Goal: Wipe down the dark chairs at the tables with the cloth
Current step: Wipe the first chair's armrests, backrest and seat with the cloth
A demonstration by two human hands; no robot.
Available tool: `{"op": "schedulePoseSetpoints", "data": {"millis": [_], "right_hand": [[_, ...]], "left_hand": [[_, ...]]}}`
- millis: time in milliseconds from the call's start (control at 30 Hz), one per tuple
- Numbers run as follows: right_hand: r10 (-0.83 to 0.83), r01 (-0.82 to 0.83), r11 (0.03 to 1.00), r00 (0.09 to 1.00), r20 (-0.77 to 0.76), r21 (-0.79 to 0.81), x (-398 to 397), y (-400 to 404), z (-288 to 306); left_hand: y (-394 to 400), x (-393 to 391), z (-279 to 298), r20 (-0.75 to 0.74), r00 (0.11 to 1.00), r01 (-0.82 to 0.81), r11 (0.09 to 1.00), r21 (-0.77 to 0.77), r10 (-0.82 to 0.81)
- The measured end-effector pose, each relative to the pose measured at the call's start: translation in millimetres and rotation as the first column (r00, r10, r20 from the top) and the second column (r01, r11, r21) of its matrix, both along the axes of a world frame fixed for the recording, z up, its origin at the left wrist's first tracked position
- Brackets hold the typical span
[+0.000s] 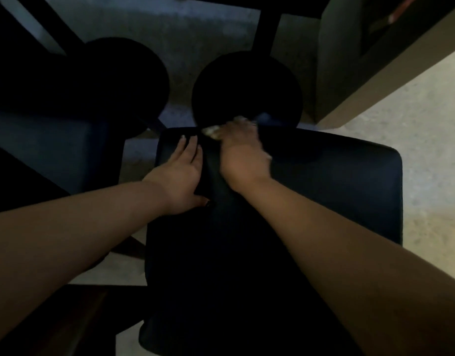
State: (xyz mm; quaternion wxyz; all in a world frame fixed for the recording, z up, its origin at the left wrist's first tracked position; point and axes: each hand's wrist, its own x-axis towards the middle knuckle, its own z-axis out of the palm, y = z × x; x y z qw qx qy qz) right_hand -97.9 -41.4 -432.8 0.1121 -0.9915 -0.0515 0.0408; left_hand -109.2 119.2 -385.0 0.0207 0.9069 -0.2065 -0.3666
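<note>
Dark chair [337, 181] sits right below the camera, seat filling the middle of the view. Right hand [243, 152] is bunched around a pale cloth [211, 130] at the seat's far edge; left hand [181, 176] lies open and flat just beside it, bracing. I'd keep that brace and pull long overlapping strokes toward the near edge, then do the right side. It's dim, so dirt is hard to see.

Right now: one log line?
left hand flat on chair | right hand pressing cloth at seat's far edge | wiping
</note>
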Motion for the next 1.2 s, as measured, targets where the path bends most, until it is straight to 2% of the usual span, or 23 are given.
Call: {"op": "schedulePoseSetpoints", "data": {"millis": [100, 200, 333, 467, 600, 733, 800, 867, 900, 933, 1000, 1100, 1200], "right_hand": [[0.054, -0.053, 0.997, 0.998, -0.019, 0.053, 1, 11, -2], [0.027, -0.026, 0.996, 0.999, -0.018, 0.081, -11, -26, 0], [-0.135, 0.138, 0.989, 0.990, -0.048, 0.060, -33, -113, 5], [-0.380, 0.380, 0.925, 0.922, -0.078, -0.012, -50, -195, 10], [-0.580, 0.582, 0.811, 0.813, -0.041, 0.062, -63, -229, 8], [-0.686, 0.682, 0.716, 0.727, -0.032, 0.147, -59, -227, 6], [-0.788, 0.786, 0.598, 0.612, -0.064, 0.158, -60, -229, 8], [-0.891, 0.893, 0.414, 0.437, -0.120, 0.178, -69, -231, 11], [-0.914, 0.916, 0.355, 0.382, -0.139, 0.185, -73, -229, 13], [-0.921, 0.923, 0.339, 0.365, -0.136, 0.180, -77, -226, 13], [-0.914, 0.913, 0.382, 0.396, -0.087, 0.145, -83, -216, 11], [-0.865, 0.861, 0.498, 0.501, -0.007, 0.105, -84, -185, 8], [-0.758, 0.754, 0.651, 0.650, 0.044, 0.088, -77, -128, 3]], "left_hand": [[-2, 1, 2, 0.006, 1.000, 0.029, 1.000, 0.013, -0.029], [-12, 3, 5, -0.001, 0.999, 0.042, 0.999, 0.022, -0.042], [-51, -4, 8, 0.014, 0.995, 0.102, 0.994, -0.046, -0.101], [-93, -23, 6, 0.018, 0.982, 0.189, 0.980, -0.068, -0.188], [-117, -37, -5, 0.087, 0.973, 0.212, 0.977, 0.037, -0.214], [-115, -39, -10, 0.105, 0.977, 0.182, 0.983, 0.030, -0.185], [-115, -40, -9, 0.112, 0.977, 0.180, 0.983, 0.025, -0.182], [-116, -42, -8, 0.109, 0.979, 0.171, 0.985, 0.018, -0.171], [-115, -42, -7, 0.104, 0.981, 0.164, 0.987, 0.009, -0.164], [-113, -41, -6, 0.095, 0.983, 0.159, 0.987, -0.005, -0.157], [-107, -38, -3, 0.070, 0.985, 0.162, 0.986, -0.050, -0.159], [-89, -27, 2, 0.062, 0.985, 0.166, 0.978, -0.124, -0.160], [-58, -4, 7, 0.105, 0.990, 0.091, 0.996, -0.010, -0.090]]}}
